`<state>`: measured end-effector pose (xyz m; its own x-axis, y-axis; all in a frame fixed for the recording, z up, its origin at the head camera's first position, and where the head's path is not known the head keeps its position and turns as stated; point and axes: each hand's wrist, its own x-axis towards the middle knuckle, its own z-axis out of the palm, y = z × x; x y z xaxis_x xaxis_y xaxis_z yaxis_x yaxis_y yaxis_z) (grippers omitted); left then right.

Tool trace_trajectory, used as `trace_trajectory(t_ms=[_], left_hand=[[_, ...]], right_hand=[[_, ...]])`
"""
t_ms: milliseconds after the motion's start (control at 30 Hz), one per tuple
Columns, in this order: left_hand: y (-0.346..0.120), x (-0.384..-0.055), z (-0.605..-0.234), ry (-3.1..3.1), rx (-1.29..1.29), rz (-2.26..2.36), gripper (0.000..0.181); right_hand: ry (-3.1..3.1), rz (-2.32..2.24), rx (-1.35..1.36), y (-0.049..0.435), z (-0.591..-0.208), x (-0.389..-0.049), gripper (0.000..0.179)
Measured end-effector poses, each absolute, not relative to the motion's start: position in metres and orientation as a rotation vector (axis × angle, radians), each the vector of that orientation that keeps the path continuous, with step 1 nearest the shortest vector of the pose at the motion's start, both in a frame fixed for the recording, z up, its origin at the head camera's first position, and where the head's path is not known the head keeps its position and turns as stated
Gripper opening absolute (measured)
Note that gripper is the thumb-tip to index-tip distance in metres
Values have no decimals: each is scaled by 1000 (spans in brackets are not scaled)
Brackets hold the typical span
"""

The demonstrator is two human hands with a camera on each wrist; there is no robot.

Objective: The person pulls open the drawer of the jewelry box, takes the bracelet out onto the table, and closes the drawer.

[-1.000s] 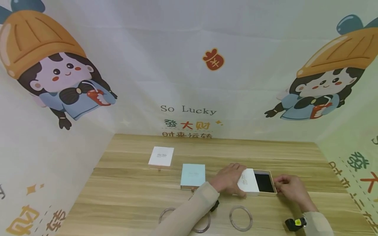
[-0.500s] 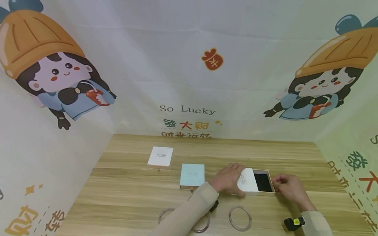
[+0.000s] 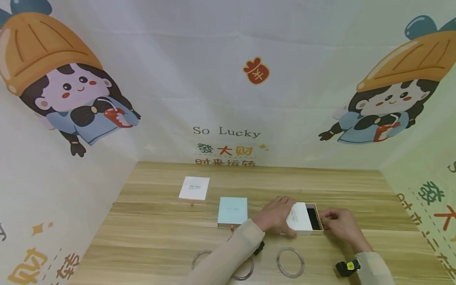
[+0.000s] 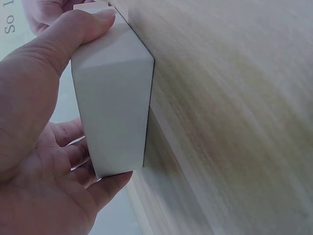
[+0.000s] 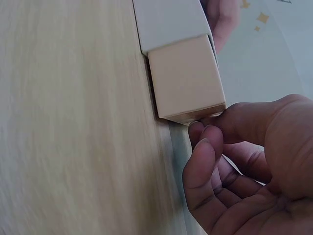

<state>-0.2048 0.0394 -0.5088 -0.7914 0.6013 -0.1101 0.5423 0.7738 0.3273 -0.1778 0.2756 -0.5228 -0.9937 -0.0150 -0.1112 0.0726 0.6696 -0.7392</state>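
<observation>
A white drawer box (image 3: pixel 300 217) lies on the table, its black-lined drawer (image 3: pixel 314 218) pulled partway out to the right. My left hand (image 3: pixel 275 215) grips the white sleeve from its left end, thumb on the near side and fingers around the far side, as the left wrist view shows. At the drawer's outer end is my right hand (image 3: pixel 342 226), thumb and index finger pinched together against the end face. In the right wrist view the drawer's tan side wall (image 5: pixel 186 76) sticks out of the sleeve; whatever tab lies between those fingertips is hidden.
A pale blue box (image 3: pixel 232 211) and another white box (image 3: pixel 194 188) sit to the left, both closed. One bangle (image 3: pixel 279 269) lies in front of the held box. Two more bangles (image 3: pixel 252 269) are partly covered by my left forearm. Printed cloth hangs behind the table.
Between half a second ago and now, the drawer has slid left into the sleeve, with my right hand moving along with it. My left hand stays put on the sleeve.
</observation>
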Motion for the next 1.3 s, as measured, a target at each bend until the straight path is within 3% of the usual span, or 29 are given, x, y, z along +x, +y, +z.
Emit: trace_trajectory(t_ms=[1100, 1300], left_hand=[[38, -205, -508, 2773, 922, 374, 95], [35, -203, -507, 2731, 909, 407, 104]], right_hand=[[2643, -1318, 22, 249, -524, -183, 15], [2621, -1349, -34, 253, -529, -181, 16]])
